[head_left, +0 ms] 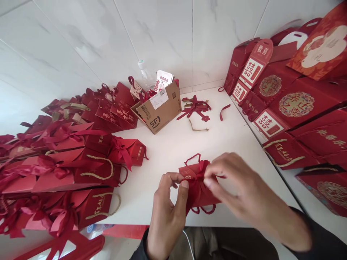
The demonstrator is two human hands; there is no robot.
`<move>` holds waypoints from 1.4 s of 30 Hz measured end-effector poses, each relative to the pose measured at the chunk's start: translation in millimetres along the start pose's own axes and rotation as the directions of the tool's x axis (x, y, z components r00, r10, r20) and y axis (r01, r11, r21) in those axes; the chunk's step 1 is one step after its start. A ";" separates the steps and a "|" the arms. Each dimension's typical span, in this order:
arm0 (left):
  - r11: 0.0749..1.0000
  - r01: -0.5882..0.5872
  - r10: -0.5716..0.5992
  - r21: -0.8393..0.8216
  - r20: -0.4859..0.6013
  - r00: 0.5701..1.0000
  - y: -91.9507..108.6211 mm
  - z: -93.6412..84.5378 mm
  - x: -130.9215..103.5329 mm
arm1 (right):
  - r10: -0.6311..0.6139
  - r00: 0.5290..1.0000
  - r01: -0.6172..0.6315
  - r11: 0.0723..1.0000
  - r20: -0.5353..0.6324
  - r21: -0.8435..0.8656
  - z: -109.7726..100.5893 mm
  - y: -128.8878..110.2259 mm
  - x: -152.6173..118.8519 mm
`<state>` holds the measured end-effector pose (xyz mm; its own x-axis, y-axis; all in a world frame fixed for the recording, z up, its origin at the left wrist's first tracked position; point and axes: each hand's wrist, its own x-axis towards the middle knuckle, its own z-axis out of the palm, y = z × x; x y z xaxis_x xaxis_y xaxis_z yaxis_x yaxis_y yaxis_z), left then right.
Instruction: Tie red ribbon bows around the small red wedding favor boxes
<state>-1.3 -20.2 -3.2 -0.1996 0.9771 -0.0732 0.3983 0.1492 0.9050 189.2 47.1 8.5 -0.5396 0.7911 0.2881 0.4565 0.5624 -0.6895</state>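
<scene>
Red satin ribbon (200, 176), fingertip-clamped by my left hand (168, 213) and right hand (241, 184), likely for tension across the red cardboard box (189, 169).

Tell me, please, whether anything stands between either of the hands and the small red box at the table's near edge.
Nothing visible does: the left hand and right hand are both at the ribbon on the small red box. The cardboard carton stands farther back, out of their way.
</scene>
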 end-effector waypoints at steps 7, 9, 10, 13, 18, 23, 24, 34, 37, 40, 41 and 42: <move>0.997 -0.019 0.018 -0.073 -0.006 1.000 -0.4 3.7 0.7 | -0.166 0.979 0.182 0.973 0.115 -0.142 25.9 -11.7 -13.3; 0.996 -0.016 0.015 -0.088 -0.012 1.000 -0.3 4.4 1.0 | -0.174 0.979 0.190 0.968 0.109 -0.165 27.0 -11.5 -14.0; 0.995 -0.011 0.010 -0.097 -0.015 1.000 0.1 4.8 1.3 | -0.182 0.978 0.197 0.966 0.104 -0.169 25.7 -12.7 -14.4; 0.994 0.006 -0.011 -0.113 -0.038 0.999 2.5 5.5 2.7 | -0.223 0.972 0.230 0.967 0.079 -0.106 14.9 -21.2 -17.5; 0.993 0.004 -0.009 -0.121 -0.040 0.999 4.1 3.9 2.0 | -0.192 0.973 0.180 0.978 0.125 0.104 -10.5 -27.0 -21.9; 0.995 -0.097 0.097 -0.013 -0.014 0.995 6.8 1.9 -1.5 | -0.013 0.999 0.014 0.999 0.034 -0.032 -11.1 -4.6 -12.4; 0.993 -0.115 0.115 0.012 -0.003 0.993 8.1 3.0 -1.6 | 0.007 0.999 -0.005 0.998 0.037 -0.064 -8.2 -0.5 -10.3; 0.933 -0.262 0.285 0.246 -0.063 0.956 6.2 21.6 4.7 | 0.090 0.992 -0.101 0.985 -0.087 -0.137 -9.5 10.3 -8.4; 0.942 -0.245 0.258 0.227 -0.029 0.966 7.7 18.5 3.4 | 0.136 0.990 -0.139 0.981 -0.033 -0.132 -15.2 12.3 -4.8; 0.944 -0.238 0.242 0.227 0.008 0.970 11.4 17.1 3.2 | 0.142 0.990 -0.139 0.985 0.021 -0.100 -14.5 11.7 3.8; 0.943 -0.242 0.246 0.227 0.012 0.969 12.4 17.2 3.5 | 0.130 0.991 -0.127 0.988 0.026 -0.090 -12.9 11.2 7.1; 0.943 -0.245 0.248 0.227 0.013 0.969 12.9 17.4 3.9 | 0.120 0.992 -0.117 0.990 0.037 -0.078 -10.8 10.7 10.3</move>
<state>18.6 -11.8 0.8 -0.0826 0.9855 0.1483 0.6275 -0.0641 0.7760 196.1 63.9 11.2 -0.5071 0.8433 0.1783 0.5698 0.4832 -0.6647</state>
